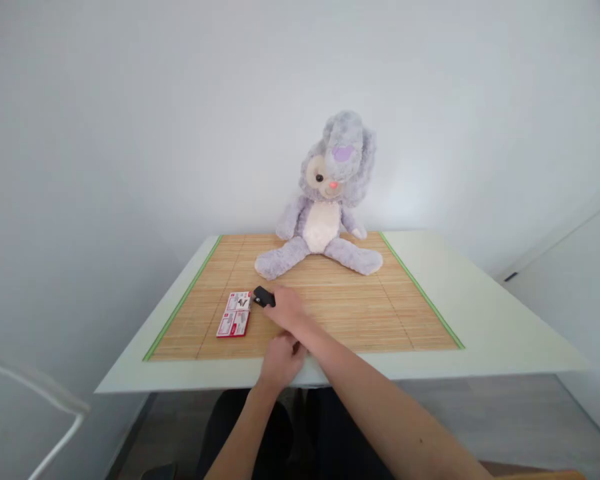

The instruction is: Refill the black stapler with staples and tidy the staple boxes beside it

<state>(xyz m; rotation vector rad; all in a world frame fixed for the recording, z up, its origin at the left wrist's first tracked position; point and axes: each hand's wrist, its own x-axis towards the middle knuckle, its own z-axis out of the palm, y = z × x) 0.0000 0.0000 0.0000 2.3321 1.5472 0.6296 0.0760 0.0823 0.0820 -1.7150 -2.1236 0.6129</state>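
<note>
Right hand (286, 308) is gripping a small black device (263, 297) beside the red-and-white card (235, 314); left hand (280, 360), loosely curled, is resting empty at the tabletop (480, 320) edge; a steady pinch suits.

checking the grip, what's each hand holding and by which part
The right hand holds a small black object by its near end; the left hand rests at the table edge, holding nothing visible.

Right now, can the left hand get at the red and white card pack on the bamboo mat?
Probably yes. The left hand rests at the table's near edge, and the red and white card pack lies just ahead and left on the bamboo mat, with nothing between them.
</note>
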